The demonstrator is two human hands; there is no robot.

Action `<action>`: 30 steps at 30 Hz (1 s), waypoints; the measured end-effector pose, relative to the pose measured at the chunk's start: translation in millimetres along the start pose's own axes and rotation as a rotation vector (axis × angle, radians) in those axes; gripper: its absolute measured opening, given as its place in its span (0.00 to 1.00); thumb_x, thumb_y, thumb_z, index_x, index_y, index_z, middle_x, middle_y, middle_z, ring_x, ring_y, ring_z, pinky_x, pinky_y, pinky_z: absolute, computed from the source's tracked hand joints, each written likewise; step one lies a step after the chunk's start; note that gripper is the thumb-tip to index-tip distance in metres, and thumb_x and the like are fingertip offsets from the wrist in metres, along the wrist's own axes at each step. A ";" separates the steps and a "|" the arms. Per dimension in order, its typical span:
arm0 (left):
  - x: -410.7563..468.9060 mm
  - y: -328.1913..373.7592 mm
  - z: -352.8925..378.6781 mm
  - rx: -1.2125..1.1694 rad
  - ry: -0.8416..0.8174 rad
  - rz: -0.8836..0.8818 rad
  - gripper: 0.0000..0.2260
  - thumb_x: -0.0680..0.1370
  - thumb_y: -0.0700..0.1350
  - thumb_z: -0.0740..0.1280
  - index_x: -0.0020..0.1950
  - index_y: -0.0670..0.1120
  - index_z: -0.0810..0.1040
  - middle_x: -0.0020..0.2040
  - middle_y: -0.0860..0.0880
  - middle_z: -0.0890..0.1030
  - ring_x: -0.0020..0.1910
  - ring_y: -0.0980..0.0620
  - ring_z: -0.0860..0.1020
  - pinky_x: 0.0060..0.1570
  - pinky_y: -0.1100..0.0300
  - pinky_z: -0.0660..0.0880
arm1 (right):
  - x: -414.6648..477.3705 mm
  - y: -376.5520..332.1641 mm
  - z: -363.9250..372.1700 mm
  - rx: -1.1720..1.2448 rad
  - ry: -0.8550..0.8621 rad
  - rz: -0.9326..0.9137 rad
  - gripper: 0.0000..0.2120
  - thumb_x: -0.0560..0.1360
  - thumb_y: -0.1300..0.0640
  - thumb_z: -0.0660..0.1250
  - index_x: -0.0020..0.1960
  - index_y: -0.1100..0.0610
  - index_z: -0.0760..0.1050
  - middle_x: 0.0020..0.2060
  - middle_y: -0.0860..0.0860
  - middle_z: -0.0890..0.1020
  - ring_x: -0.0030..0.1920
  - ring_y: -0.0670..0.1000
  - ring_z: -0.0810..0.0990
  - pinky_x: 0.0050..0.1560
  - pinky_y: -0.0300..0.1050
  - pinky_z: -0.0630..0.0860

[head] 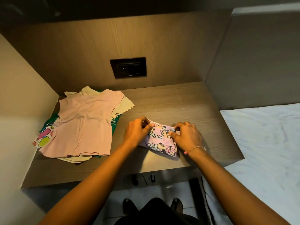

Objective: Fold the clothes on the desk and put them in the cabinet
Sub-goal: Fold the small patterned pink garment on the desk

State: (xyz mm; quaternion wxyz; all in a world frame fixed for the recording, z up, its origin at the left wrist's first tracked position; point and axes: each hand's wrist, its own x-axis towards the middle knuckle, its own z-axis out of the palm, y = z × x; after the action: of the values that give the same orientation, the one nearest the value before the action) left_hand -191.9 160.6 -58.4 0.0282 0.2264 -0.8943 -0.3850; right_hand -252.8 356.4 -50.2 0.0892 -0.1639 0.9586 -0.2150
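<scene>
A small lilac garment (160,140) printed with cartoon mice lies folded on the wooden desk (178,103), right of centre. My left hand (137,129) pinches its left upper edge with curled fingers. At the garment's right end, my right hand (188,135) pinches the fabric between thumb and fingers. A pile of unfolded clothes sits at the desk's left: a pink shirt (84,122) on top, a cream piece (125,103), a green one (113,125) and a white print with bright shapes (43,137) underneath.
A dark socket panel (128,67) is set in the wooden back wall. A bed with a white sheet (267,143) adjoins the desk's right side. A beige wall (19,101) closes the left. My feet stand on the tiled floor (146,195) below.
</scene>
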 end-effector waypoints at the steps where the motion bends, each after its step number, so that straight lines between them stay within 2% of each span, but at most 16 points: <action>1: 0.6 -1.1 5.2 0.063 0.014 0.010 0.11 0.75 0.58 0.69 0.49 0.51 0.79 0.45 0.50 0.84 0.45 0.50 0.81 0.45 0.50 0.80 | -1.0 -1.0 4.4 -0.012 0.008 0.014 0.13 0.74 0.44 0.68 0.55 0.48 0.76 0.55 0.51 0.80 0.57 0.55 0.75 0.52 0.48 0.73; 3: -7.5 -4.9 12.0 0.122 0.099 0.049 0.14 0.76 0.60 0.65 0.51 0.51 0.77 0.47 0.51 0.81 0.46 0.51 0.78 0.44 0.53 0.77 | -6.0 0.3 12.5 0.015 0.044 0.012 0.14 0.74 0.45 0.68 0.57 0.48 0.72 0.56 0.50 0.80 0.57 0.54 0.76 0.51 0.48 0.75; 5: -22.2 -13.9 11.7 0.116 0.185 0.024 0.21 0.76 0.66 0.59 0.56 0.51 0.74 0.48 0.54 0.75 0.47 0.52 0.76 0.44 0.55 0.74 | -8.6 4.6 13.5 0.088 0.019 0.000 0.20 0.74 0.44 0.69 0.62 0.48 0.69 0.59 0.51 0.80 0.59 0.56 0.76 0.53 0.50 0.76; 7: -34.3 -27.8 9.8 0.144 0.139 -0.063 0.28 0.73 0.71 0.57 0.58 0.50 0.74 0.50 0.53 0.72 0.49 0.51 0.75 0.47 0.51 0.76 | -6.4 9.0 9.0 0.109 -0.059 -0.012 0.29 0.72 0.39 0.68 0.68 0.49 0.66 0.63 0.52 0.78 0.62 0.57 0.75 0.56 0.52 0.75; 9: -40.5 -37.1 8.9 0.212 0.016 -0.121 0.26 0.72 0.69 0.61 0.57 0.49 0.75 0.52 0.51 0.73 0.51 0.49 0.75 0.50 0.48 0.77 | -2.1 8.1 6.1 0.034 -0.137 -0.035 0.33 0.70 0.36 0.69 0.70 0.48 0.67 0.63 0.51 0.77 0.63 0.56 0.74 0.58 0.52 0.75; 13: -36.6 -30.3 9.8 0.194 -0.005 -0.109 0.16 0.74 0.60 0.68 0.54 0.49 0.77 0.52 0.49 0.76 0.53 0.48 0.75 0.52 0.48 0.77 | -1.0 -2.6 8.7 0.005 -0.164 -0.017 0.27 0.70 0.42 0.73 0.65 0.50 0.72 0.58 0.53 0.79 0.57 0.55 0.77 0.55 0.50 0.76; 15: -31.6 -22.8 8.1 0.123 -0.018 -0.089 0.12 0.76 0.56 0.68 0.54 0.50 0.77 0.50 0.51 0.81 0.49 0.50 0.78 0.49 0.48 0.79 | -7.5 -1.6 9.5 0.058 -0.142 0.013 0.24 0.70 0.43 0.73 0.62 0.51 0.75 0.56 0.53 0.80 0.54 0.55 0.79 0.52 0.50 0.77; 17: -27.5 -12.6 6.5 0.023 -0.050 -0.056 0.10 0.76 0.54 0.68 0.54 0.52 0.76 0.47 0.54 0.82 0.44 0.54 0.80 0.45 0.49 0.81 | -18.5 5.8 6.8 0.150 -0.079 0.057 0.20 0.69 0.44 0.74 0.57 0.52 0.77 0.52 0.52 0.82 0.50 0.54 0.80 0.47 0.47 0.77; 19: -21.8 4.2 7.0 -0.041 -0.074 -0.010 0.10 0.76 0.54 0.69 0.55 0.54 0.77 0.48 0.56 0.83 0.43 0.58 0.80 0.44 0.54 0.81 | -31.2 17.7 -0.3 0.256 0.014 0.115 0.18 0.69 0.44 0.74 0.52 0.53 0.78 0.49 0.52 0.83 0.46 0.53 0.80 0.42 0.45 0.75; 21: -12.0 27.9 12.8 -0.057 -0.088 0.055 0.12 0.74 0.54 0.72 0.56 0.53 0.79 0.47 0.56 0.82 0.43 0.59 0.79 0.41 0.60 0.77 | -42.5 32.1 -12.2 0.367 0.096 0.180 0.17 0.69 0.45 0.75 0.52 0.54 0.78 0.48 0.53 0.84 0.46 0.54 0.81 0.44 0.47 0.76; 23: 1.2 55.8 24.5 -0.064 -0.116 0.125 0.14 0.72 0.53 0.74 0.55 0.51 0.81 0.46 0.55 0.82 0.43 0.56 0.80 0.38 0.61 0.73 | -50.2 47.8 -25.9 0.444 0.178 0.242 0.18 0.68 0.46 0.75 0.52 0.54 0.77 0.49 0.54 0.84 0.48 0.57 0.81 0.48 0.50 0.78; 27: 23.8 106.5 62.9 -0.110 -0.208 0.194 0.13 0.71 0.53 0.75 0.53 0.51 0.82 0.46 0.54 0.84 0.44 0.54 0.81 0.34 0.62 0.69 | -55.3 81.3 -47.6 0.430 0.335 0.378 0.22 0.68 0.41 0.74 0.55 0.53 0.76 0.52 0.54 0.84 0.51 0.58 0.82 0.51 0.52 0.77; 29: 29.7 122.7 80.6 -0.053 -0.238 0.197 0.14 0.72 0.51 0.74 0.57 0.52 0.81 0.51 0.53 0.85 0.48 0.53 0.80 0.37 0.62 0.70 | -53.5 94.5 -50.2 0.415 0.310 0.426 0.24 0.69 0.40 0.73 0.57 0.54 0.75 0.56 0.56 0.83 0.54 0.60 0.81 0.55 0.56 0.78; 30: 30.0 127.8 87.9 0.020 -0.245 0.206 0.15 0.74 0.51 0.73 0.60 0.53 0.80 0.54 0.52 0.84 0.52 0.52 0.80 0.42 0.60 0.73 | -53.9 100.7 -49.6 0.399 0.264 0.436 0.25 0.70 0.40 0.72 0.59 0.55 0.74 0.57 0.57 0.82 0.55 0.61 0.81 0.56 0.57 0.78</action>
State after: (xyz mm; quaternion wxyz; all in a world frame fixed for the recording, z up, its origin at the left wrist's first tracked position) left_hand -287.5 284.1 -34.2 -0.0439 0.0854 -0.9133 -0.3958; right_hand -242.4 480.4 -45.0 0.0384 0.0956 0.9133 -0.3941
